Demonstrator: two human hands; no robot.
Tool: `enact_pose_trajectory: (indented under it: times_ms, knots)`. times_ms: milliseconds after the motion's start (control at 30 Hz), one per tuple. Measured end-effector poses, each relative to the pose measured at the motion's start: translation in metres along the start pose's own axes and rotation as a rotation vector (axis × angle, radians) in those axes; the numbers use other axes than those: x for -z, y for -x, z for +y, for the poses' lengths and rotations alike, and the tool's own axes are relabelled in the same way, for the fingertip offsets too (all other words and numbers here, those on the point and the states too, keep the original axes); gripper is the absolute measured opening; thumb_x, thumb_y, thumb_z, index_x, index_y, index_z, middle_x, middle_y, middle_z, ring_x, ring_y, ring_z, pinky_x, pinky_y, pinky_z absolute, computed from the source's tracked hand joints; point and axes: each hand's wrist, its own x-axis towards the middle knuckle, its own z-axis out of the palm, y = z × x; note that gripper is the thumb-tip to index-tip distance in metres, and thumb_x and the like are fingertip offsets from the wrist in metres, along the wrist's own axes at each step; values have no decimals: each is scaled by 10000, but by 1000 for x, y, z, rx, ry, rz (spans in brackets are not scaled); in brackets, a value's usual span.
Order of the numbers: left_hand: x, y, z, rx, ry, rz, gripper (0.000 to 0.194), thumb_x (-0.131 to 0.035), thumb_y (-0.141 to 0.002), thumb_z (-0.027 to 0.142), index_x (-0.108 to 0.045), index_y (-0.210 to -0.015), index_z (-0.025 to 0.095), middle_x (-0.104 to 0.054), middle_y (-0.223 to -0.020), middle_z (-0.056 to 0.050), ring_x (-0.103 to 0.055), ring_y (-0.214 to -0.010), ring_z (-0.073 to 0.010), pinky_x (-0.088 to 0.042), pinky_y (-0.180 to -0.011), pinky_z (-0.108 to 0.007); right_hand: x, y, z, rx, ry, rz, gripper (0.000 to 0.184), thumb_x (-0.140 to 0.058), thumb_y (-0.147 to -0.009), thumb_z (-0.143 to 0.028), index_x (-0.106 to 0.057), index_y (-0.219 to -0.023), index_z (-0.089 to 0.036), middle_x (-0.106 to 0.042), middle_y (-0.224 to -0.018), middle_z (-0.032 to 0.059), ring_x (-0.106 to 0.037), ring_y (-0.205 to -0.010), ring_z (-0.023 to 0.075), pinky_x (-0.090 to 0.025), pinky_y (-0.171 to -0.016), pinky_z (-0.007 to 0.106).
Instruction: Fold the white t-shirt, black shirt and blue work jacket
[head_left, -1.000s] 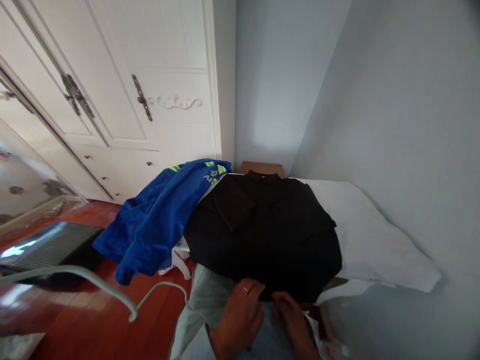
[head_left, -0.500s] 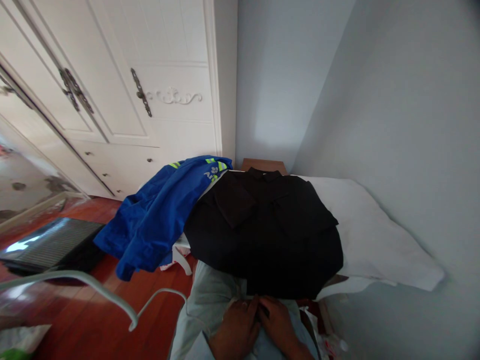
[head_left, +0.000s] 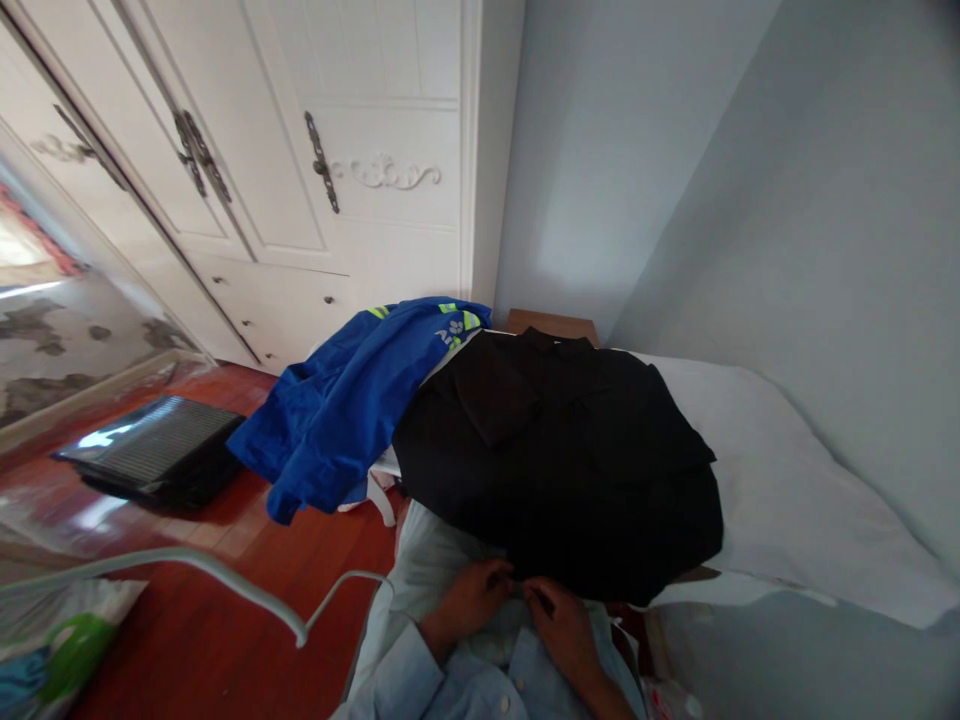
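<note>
A black collared shirt (head_left: 555, 470) lies spread over a white-covered board, its collar at the far end and its sleeves folded in across the front. At the near hem, my left hand (head_left: 474, 597) is closed in a pinch on the shirt's edge. Just to its right, my right hand (head_left: 561, 622) also pinches the hem, fingers bent. A small gap separates the hands. Their fingertips are dark and partly hidden against the cloth. Left of the shirt hangs a blue jacket (head_left: 352, 400) with yellow-green reflective strips.
The white board cover (head_left: 780, 470) runs right to the grey wall. A white wardrobe (head_left: 390, 130) stands behind. On the red floor at left lie a black package (head_left: 161, 450) and a plastic bag (head_left: 82, 640). A pale curved bar (head_left: 187, 560) crosses the lower left.
My hands, close together before, have moved apart at the shirt's hem, and the near hem has shifted. The camera has turned left, so the scene sits further right.
</note>
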Motion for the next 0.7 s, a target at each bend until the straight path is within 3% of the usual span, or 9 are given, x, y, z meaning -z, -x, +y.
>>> enact_pose_trajectory:
  times_ms: [200, 500, 600, 700]
  knots:
    - [-1, 0, -1, -2, -9, 12, 373, -501, -876, 367, -693, -1134, 177, -744, -907, -62, -664, -823, -186, -496, -764, -296, 1, -1, 1, 6, -5, 6, 410, -432, -872, -453, -748, -955, -206, -761, -1009, 111, -697, -964, 273, -489, -884, 367]
    - [-1, 1, 0, -14, -28, 1, 347, -518, -852, 306, -701, -1120, 184, -755, -1013, -79, -687, -918, -206, -507, -839, -325, 0, 0, 0, 12, -23, 3, 462, -399, -883, -482, -747, -973, -192, -756, -1017, 113, -691, -966, 274, -489, -883, 373]
    - [-1, -1, -3, -20, 61, 65, 352, -499, -864, 339, -687, -1111, 174, -747, -986, -87, -682, -910, -208, -513, -836, -337, -1, 0, -1, 14, -20, 11, 447, -409, -874, -467, -748, -961, -190, -759, -1015, 117, -693, -964, 278, -491, -889, 383]
    - [1, -3, -6, 1, 233, 213, 367, -502, -835, 361, -646, -1113, 169, -723, -969, -97, -676, -870, -215, -532, -782, -350, 0, 1, -1, 19, -26, 18, 417, -423, -886, -445, -750, -947, -194, -761, -997, 113, -693, -948, 273, -497, -879, 379]
